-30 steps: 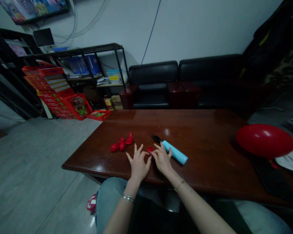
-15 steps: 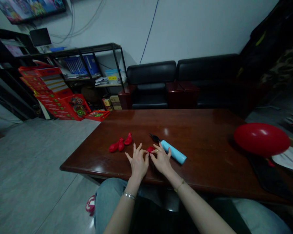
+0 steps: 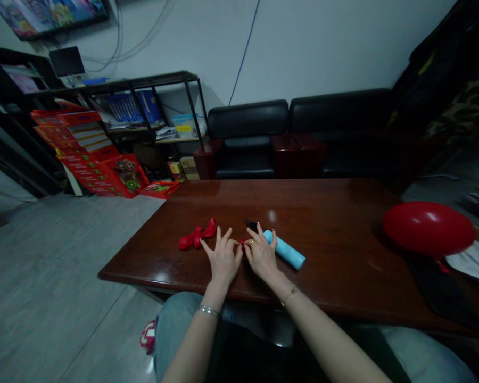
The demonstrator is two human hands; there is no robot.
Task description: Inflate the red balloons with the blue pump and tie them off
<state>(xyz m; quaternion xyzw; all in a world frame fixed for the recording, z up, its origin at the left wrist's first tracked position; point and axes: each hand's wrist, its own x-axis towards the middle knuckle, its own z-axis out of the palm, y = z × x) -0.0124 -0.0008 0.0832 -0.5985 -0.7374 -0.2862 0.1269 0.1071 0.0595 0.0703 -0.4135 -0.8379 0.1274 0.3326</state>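
Between my fingertips, low over the wooden table [image 3: 323,213], is a small red balloon [image 3: 243,242], mostly hidden by the fingers. My left hand [image 3: 223,258] pinches it from the left with thumb and index finger, the other fingers spread. From the other side my right hand [image 3: 262,258], with a ring on one finger, pinches it too. A light blue hand pump [image 3: 285,250] with a black nozzle lies just right of and behind my right hand. Several limp red balloons [image 3: 197,236] lie left of my left hand.
A large inflated red balloon [image 3: 429,227] sits at the table's right side, above a dark flat pad [image 3: 443,292]. White paper [image 3: 475,260] lies beside it. Black sofas [image 3: 247,119] stand behind the table, and red boxes [image 3: 96,159] are stacked at the left.
Both hands have shifted slightly, my right hand a little left and farther over the pump's nozzle. Less of the red balloon between the fingers shows.
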